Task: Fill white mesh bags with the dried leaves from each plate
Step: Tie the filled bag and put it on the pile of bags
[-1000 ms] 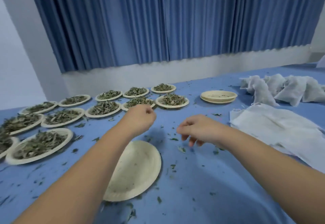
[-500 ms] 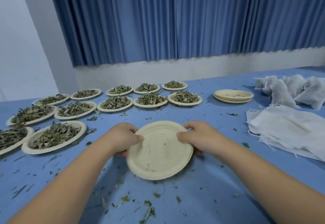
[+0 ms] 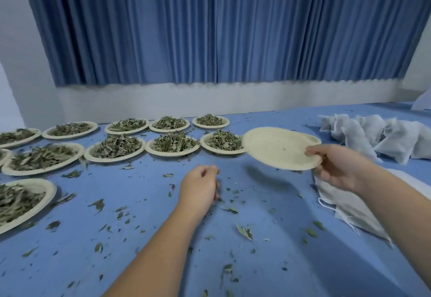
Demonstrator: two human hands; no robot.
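My right hand (image 3: pixel 338 167) grips the near-right rim of an empty cream paper plate (image 3: pixel 277 148), held tilted above the blue table, just right of the leaf plates. My left hand (image 3: pixel 200 188) hovers low over the table with fingers loosely curled and nothing in it. Several plates of dried green leaves (image 3: pixel 173 143) stand in two rows from the centre to the far left. Filled white mesh bags (image 3: pixel 377 135) lie in a pile at the right. Flat empty mesh bags (image 3: pixel 349 210) lie under my right forearm.
Loose leaf scraps (image 3: pixel 243 231) are scattered over the blue tablecloth (image 3: pixel 140 238) around my hands. A blue curtain and a white wall close the far side. A stack of empty plates is partly hidden behind the held plate.
Both hands held the empty plate in front of me half a second ago. Now the left hand has let go, and the right hand has carried the plate up and to the right.
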